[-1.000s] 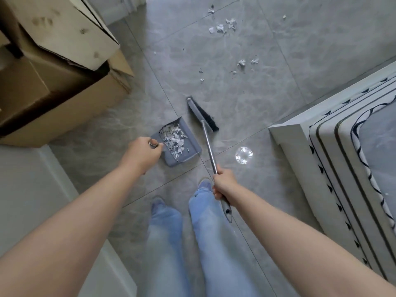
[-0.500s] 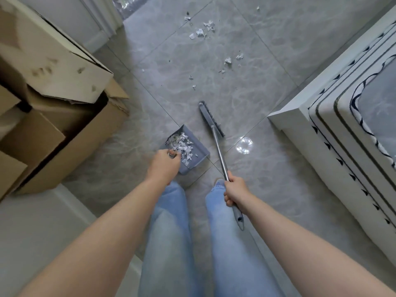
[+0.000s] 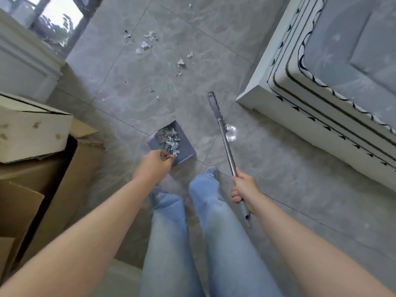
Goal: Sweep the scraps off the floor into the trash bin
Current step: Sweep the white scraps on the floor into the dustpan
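Note:
My left hand [image 3: 153, 166] grips the handle of a blue-grey dustpan [image 3: 184, 150], which holds a heap of white paper scraps [image 3: 170, 139]. My right hand [image 3: 244, 188] grips the metal handle of a broom [image 3: 225, 138]; its brush head [image 3: 214, 105] points away from me, to the right of the dustpan. Loose white scraps [image 3: 181, 63] lie scattered on the grey tiled floor farther ahead, with another cluster [image 3: 145, 45] beyond them. No trash bin is in sight.
Open cardboard boxes [image 3: 42, 151] stand at the left. A mattress with patterned edging [image 3: 321, 86] on a white frame fills the right. A window [image 3: 53, 22] is at the top left. A bright light spot [image 3: 230, 131] lies by the broom. My jeans-clad legs [image 3: 203, 211] are below.
The view has swung, bringing the window into sight and shifting the boxes down-left. The broom has moved to the right, away from the dustpan. Both hands keep their grips.

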Tool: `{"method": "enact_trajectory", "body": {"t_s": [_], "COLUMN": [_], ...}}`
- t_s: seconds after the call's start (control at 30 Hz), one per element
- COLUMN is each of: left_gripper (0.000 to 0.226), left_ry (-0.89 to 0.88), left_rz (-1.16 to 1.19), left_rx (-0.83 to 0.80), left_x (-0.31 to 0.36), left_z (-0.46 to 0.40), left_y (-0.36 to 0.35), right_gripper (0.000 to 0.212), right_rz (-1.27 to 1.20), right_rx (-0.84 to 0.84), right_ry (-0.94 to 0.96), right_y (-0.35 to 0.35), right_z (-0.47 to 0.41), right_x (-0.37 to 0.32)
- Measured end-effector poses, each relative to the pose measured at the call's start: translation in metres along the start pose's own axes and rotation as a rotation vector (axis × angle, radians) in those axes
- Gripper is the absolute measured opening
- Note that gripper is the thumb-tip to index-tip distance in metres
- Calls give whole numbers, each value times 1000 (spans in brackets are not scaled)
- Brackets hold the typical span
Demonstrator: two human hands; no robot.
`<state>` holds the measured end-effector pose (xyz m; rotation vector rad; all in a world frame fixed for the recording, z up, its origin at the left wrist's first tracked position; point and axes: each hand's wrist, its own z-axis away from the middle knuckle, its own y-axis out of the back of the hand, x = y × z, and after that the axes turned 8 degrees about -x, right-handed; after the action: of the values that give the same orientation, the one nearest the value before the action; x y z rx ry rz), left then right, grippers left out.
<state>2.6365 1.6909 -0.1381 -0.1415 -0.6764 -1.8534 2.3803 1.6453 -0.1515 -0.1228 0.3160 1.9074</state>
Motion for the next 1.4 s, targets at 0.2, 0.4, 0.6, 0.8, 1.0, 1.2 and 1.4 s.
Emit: {"method": "enact_trajectory", "body": {"t_s": [0.2,0.4,0.6,0.8,1.0,1.2,1.4], "left_gripper": [22,23,26,29,39,41,44], "left_ry": [-50,-30,-46,-94,-29,-33,-75], "left_rz": [-38,-119,-274,-352,-386,-392,-392], "left_rx": [-10,-51,-110,-133,-103,-116,-117], "left_x": [42,77,122,169,173,177,172], "left_z": [-31,-44,-49,-68,-75,-76,-78], "left_y": [5,-3,-9,-24,-20,-21,-17], "right_gripper": [66,51,50,55,63,50,56], "right_rz": [253,85,-144,-107,127,-78,132], "right_rx": [98,-104,-48,228,96,-122,-4], "right_ry": [-40,-163,-73,-144,-146,-77,-28], "right_y": [13,40,112,175,123,93,104], "right_z": [-55,-17,10,-84,-94,-44,-64], "right_x": [-30,15,11,-51,-80,-42,-76]}}
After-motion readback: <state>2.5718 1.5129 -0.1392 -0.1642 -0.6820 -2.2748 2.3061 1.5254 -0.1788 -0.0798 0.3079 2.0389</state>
